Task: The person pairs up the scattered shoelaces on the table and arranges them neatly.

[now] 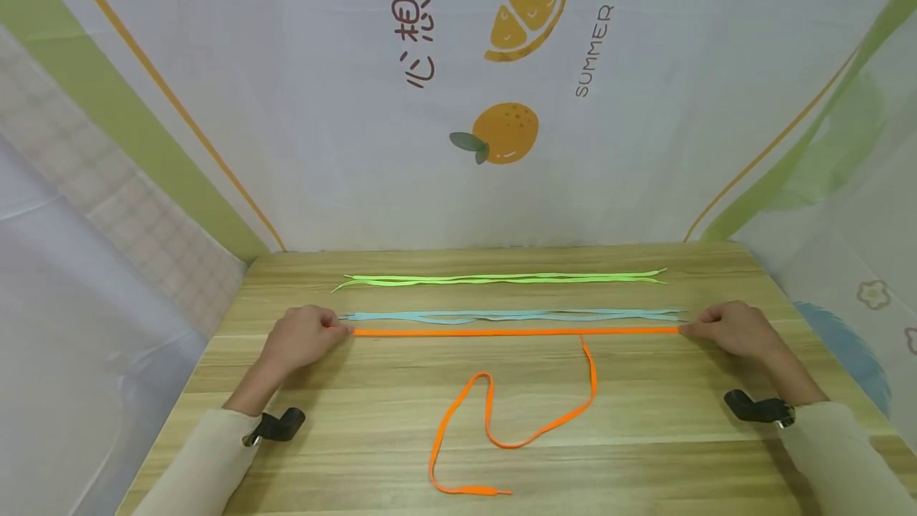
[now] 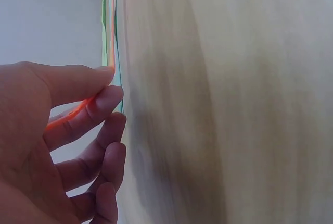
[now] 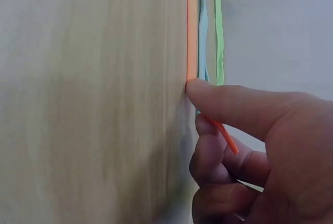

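An orange shoelace is stretched straight from side to side between both hands. My left hand pinches its left end between thumb and forefinger; in the left wrist view the lace end runs back across the fingers. At the other end my right hand pinches it the same way, and a short orange tip sticks out past the thumb. Just beyond the taut lace lie light blue shoelaces, roughly parallel to it. A second orange shoelace lies in loose curves nearer the front.
Green shoelaces lie side by side near the back of the wooden table. A white printed cloth hangs behind the table's back edge, with more cloth at both sides. Each wrist wears a black camera mount.
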Available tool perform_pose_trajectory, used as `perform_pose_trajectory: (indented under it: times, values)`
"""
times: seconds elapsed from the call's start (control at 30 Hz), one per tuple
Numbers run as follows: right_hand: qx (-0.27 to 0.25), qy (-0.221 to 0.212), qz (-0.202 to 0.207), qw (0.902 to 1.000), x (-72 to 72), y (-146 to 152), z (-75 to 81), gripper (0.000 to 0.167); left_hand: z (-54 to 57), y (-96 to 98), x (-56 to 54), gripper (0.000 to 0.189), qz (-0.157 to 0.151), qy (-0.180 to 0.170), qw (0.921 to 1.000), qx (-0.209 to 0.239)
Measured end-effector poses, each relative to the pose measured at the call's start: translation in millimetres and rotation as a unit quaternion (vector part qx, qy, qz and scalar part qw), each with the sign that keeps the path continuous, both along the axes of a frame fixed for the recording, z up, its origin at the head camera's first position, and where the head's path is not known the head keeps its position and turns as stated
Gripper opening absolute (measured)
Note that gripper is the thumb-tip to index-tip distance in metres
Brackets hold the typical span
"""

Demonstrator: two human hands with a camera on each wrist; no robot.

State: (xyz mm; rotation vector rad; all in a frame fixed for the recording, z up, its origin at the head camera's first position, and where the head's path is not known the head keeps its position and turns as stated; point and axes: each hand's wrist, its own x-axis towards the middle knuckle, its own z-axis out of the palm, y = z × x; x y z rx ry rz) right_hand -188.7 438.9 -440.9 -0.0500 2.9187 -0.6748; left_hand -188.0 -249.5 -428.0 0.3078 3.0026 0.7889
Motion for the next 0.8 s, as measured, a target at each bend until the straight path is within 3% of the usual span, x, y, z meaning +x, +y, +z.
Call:
perform_pose_trajectory:
  times: [0.2, 0.43, 0.8]
  values:
    - [-0.009, -0.015, -0.001, 0.9998, 5.6, 3, 1.5, 0.039, -1.8, -0.3, 4.2, 0.033, 0.007, -0.017, 0.9998, -0.005]
    - [-0.016, -0.031, 0.0, 0.9994, 16.7, 8, 2.5, 0.034, -4.4, -3.5, 11.6, 0.035, 0.0, -0.039, 0.9992, 0.0]
    - [-0.024, -0.057, 0.02, 0.9979, 31.0, 12, 4.0, 0.034, 1.5, -6.0, 23.6, 0.032, -0.009, -0.077, 0.997, 0.011]
